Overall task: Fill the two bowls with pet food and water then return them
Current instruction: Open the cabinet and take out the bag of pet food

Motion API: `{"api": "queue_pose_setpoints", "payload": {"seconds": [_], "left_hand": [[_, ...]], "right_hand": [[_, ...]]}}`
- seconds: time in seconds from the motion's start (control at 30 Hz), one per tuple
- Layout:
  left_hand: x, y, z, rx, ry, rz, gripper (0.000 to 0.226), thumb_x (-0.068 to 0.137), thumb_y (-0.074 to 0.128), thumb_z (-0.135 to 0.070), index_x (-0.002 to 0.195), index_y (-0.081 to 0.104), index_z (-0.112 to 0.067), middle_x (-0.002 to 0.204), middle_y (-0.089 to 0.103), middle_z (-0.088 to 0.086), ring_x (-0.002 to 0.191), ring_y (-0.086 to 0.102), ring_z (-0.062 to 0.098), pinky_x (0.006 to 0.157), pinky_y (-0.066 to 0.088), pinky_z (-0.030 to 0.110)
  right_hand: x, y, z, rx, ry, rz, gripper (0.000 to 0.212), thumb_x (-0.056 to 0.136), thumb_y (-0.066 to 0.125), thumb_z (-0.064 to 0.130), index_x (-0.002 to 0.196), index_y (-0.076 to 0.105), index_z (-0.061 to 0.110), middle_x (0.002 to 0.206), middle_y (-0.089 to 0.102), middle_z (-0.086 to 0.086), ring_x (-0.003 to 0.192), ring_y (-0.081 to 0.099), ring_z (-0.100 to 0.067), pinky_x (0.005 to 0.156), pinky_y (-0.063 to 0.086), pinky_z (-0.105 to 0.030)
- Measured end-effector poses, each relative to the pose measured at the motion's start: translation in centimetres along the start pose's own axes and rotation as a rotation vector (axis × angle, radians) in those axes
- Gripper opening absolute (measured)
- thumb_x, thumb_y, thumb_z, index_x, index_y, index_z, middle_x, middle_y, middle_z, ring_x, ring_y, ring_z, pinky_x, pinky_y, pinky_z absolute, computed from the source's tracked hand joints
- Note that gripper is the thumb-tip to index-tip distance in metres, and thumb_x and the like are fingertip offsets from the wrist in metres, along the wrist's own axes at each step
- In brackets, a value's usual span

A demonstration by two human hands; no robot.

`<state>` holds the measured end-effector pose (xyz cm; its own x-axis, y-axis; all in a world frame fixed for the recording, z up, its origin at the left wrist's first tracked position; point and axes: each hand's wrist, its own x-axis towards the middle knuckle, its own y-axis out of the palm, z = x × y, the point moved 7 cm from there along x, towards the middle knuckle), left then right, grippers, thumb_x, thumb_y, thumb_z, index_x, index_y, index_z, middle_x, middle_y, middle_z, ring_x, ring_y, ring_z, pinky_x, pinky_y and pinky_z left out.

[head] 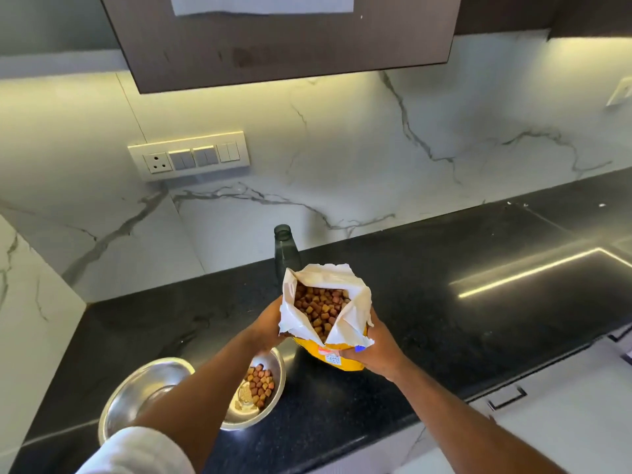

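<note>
Now both hands [270, 328] round open kibble bag [326, 311]; kibble in one bowl [270, 384].

Label on yellow food bag [337, 360] too blurred to read.

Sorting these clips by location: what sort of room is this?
Most likely a home kitchen: a polished black stone countertop under a white marble-patterned backsplash, a dark wall cabinet overhead, and a white switch-and-socket panel on the wall.
</note>
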<state>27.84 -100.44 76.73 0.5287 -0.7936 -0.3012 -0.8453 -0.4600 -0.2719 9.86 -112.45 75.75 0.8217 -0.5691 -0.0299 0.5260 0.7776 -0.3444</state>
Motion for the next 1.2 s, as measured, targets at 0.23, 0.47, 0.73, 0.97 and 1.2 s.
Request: {"api": "queue_pose_setpoints", "payload": {"seconds": [0.23, 0.47, 0.73, 0.97, 1.2], "left_hand": [[3.2, -0.4, 3.4, -0.030, -0.040, 0.060, 0.033, 0.104, 0.056, -0.005, 0.137, 0.051, -0.003, 0.122, 0.065, 0.008, 0.121, 0.064, 0.029, 0.092, 0.058, 0.028], [4.6, -0.8, 5.7, -0.145, -0.081, 0.011, 0.029, 0.105, 0.059, -0.020, 0.135, 0.058, -0.017, 0.117, 0.073, -0.001, 0.095, 0.075, 0.006, 0.067, 0.058, 0.012], [2.1, -2.9, 6.0, -0.003, -0.011, -0.161, 0.067, 0.090, 0.080, -0.013, 0.145, 0.046, -0.031, 0.128, 0.066, -0.011, 0.121, 0.065, 0.017, 0.076, 0.059, 0.017], [-6.4, -8.0, 5.1, -0.070, 0.101, -0.456, 0.115, 0.074, 0.088, 0.006, 0.160, 0.023, -0.035, 0.164, 0.036, 0.007, 0.152, 0.035, 0.022, 0.120, 0.036, 0.039], [-19.2, -14.3, -0.6, -0.149, 0.314, -0.873, 0.119, 0.071, 0.095, -0.019, 0.158, 0.018, -0.041, 0.164, 0.032, -0.002, 0.149, 0.030, 0.010, 0.120, 0.027, 0.033]], "right_hand": [[2.1, 2.0, -3.5, 0.024, 0.039, 0.016, 0.087, 0.075, 0.090, 0.003, 0.138, 0.038, 0.034, 0.139, 0.057, -0.002, 0.134, 0.054, -0.022, 0.114, 0.047, -0.046], [3.1, 3.3, -4.4, 0.070, 0.032, 0.032, 0.087, 0.076, 0.087, 0.027, 0.143, 0.034, 0.041, 0.140, 0.054, 0.012, 0.130, 0.054, -0.007, 0.100, 0.051, -0.018], [1.6, 2.1, -2.7, 0.046, -0.061, 0.057, 0.121, 0.061, 0.098, 0.039, 0.154, 0.021, 0.031, 0.153, 0.044, 0.003, 0.141, 0.045, -0.019, 0.111, 0.050, -0.051], [-0.9, 0.2, 5.0, 0.025, -0.320, -0.127, 0.152, 0.039, 0.087, 0.082, 0.163, 0.013, 0.033, 0.163, 0.019, 0.028, 0.150, 0.025, 0.003, 0.122, 0.033, -0.048], [-3.7, 5.7, 21.1, -0.145, -0.882, -0.193, 0.106, 0.077, 0.071, 0.078, 0.157, 0.038, 0.018, 0.165, 0.038, 0.005, 0.153, 0.033, -0.017, 0.120, 0.030, -0.060]]}}
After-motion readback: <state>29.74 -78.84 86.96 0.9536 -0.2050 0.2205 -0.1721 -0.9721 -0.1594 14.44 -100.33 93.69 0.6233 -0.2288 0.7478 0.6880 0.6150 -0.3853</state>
